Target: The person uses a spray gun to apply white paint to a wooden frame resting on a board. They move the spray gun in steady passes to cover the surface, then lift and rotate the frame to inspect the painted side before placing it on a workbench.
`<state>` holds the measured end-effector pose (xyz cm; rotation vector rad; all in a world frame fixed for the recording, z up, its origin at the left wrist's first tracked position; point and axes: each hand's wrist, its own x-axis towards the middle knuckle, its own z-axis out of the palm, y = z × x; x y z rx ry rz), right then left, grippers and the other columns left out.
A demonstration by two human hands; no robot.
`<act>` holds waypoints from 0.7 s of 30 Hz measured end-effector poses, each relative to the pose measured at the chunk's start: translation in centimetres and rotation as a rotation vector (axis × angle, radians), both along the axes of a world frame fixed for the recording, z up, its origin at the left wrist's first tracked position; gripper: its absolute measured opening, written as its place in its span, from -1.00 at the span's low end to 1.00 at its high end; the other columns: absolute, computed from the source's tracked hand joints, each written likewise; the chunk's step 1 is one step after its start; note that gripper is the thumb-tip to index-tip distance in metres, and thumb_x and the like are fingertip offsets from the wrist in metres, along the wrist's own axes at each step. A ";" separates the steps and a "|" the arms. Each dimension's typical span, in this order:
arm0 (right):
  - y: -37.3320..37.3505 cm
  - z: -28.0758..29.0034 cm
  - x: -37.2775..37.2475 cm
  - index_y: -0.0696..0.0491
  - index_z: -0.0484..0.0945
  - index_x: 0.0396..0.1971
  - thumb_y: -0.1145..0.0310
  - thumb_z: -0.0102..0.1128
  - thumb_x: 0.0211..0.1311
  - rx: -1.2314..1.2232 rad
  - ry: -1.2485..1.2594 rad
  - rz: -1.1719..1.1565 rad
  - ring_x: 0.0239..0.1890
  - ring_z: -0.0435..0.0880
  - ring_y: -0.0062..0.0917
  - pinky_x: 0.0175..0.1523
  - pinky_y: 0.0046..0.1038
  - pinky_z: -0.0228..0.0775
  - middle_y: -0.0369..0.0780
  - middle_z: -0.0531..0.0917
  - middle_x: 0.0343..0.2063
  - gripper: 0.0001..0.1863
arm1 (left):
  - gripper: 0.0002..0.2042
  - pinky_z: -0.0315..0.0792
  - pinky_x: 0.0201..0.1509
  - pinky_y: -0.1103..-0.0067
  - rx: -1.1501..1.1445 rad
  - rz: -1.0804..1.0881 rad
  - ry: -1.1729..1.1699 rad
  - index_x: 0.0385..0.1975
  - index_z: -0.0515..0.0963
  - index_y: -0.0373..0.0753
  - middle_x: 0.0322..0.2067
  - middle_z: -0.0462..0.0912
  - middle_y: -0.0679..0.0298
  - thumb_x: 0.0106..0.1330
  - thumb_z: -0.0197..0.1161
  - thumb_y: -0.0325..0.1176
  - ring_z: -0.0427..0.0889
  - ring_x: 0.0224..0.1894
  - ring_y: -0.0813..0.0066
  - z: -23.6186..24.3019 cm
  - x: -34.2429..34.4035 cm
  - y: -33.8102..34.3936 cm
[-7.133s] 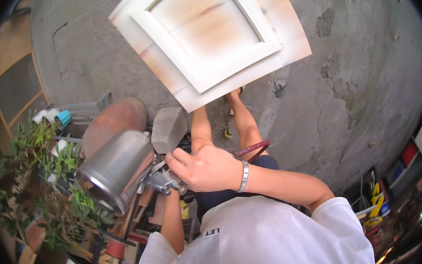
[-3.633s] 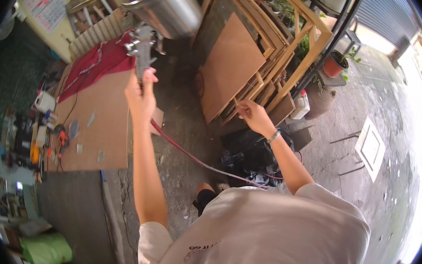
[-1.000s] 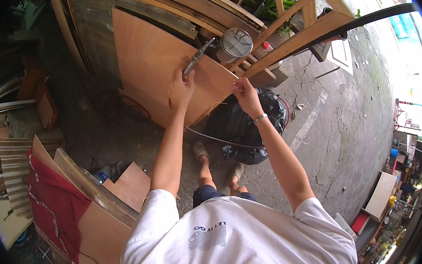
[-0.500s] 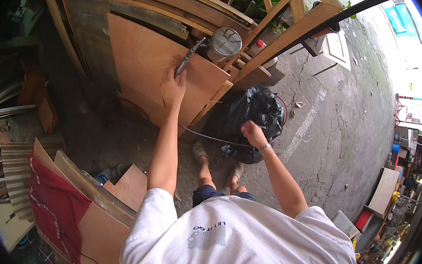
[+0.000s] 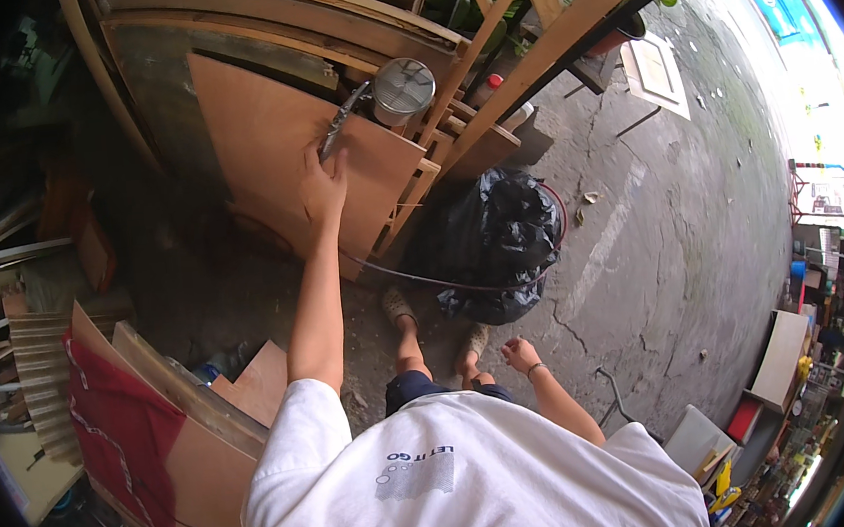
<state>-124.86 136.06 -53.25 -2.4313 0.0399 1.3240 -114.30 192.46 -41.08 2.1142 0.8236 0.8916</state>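
Observation:
My left hand (image 5: 322,187) is closed around the handle of a metal spray gun (image 5: 338,126), held out over a brown plywood sheet (image 5: 260,127). At the gun's far end is a round cup (image 5: 403,88) with a pale, shiny top; it looks joined to the gun. My right hand (image 5: 521,355) is low, near my body on the right, with its fingers curled and nothing visible in them. A thin dark red hose (image 5: 434,281) curves across in front of my feet and around a black plastic bag (image 5: 505,236).
Wooden frames (image 5: 525,59) lean behind the sheet. A red cloth (image 5: 120,420) lies over boards at the left, beside a corrugated sheet (image 5: 42,367). A pale panel (image 5: 654,72) lies farther off on cracked concrete. Shelves with clutter (image 5: 812,360) stand at the right.
My right hand has dropped from over the black bag toward my body. My left hand still grips the spray gun over the plywood. The whole view has shifted slightly.

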 end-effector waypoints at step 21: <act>-12.1 2.4 2.6 0.19 0.60 -0.13 0.22 0.24 0.32 0.200 -0.172 -0.282 -0.38 0.74 -0.47 -0.20 -0.43 0.57 -0.14 0.74 -0.34 -0.67 | -0.50 0.45 -0.47 0.24 -0.895 -0.614 1.326 -0.33 0.65 -0.37 -0.47 0.68 0.08 0.46 0.05 0.03 0.64 -0.48 0.25 -18.6 -36.9 -30.9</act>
